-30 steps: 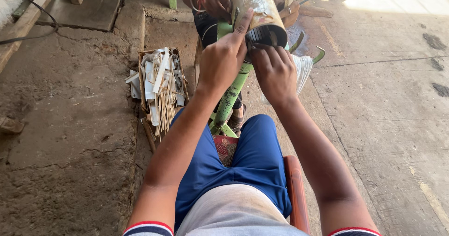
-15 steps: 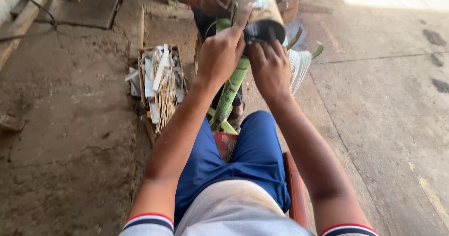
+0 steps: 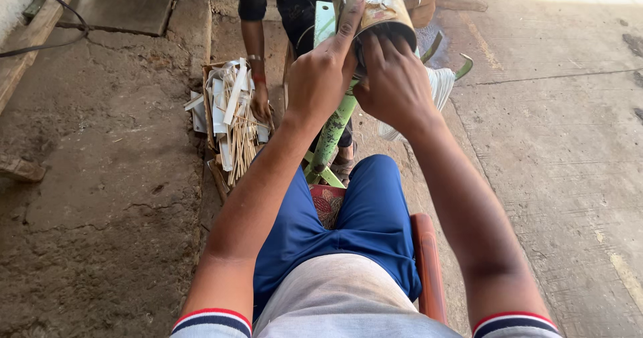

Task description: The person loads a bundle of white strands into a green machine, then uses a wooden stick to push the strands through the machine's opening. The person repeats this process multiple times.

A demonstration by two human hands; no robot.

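Seated worker at a green post, seen from the head camera. At left, one low wooden tray on the cracked concrete floor holds a loose heap of pale split strips, too many and too tangled to count; a co-worker's hand rests on this heap. At centre, the left hand grips the side of one rusty metal cylinder, its forefinger stretched up along the wall and the other fingers curled around it. The cylinder sits tilted at the top of one green post that rises between the worker's knees. The right hand has its fingers pushed into the cylinder's open lower mouth; what they grasp inside cannot be told. Judged from the filled tray, much material is already split; the piece in the cylinder appears unfinished. At right, a second co-worker hand touches the cylinder's far side.
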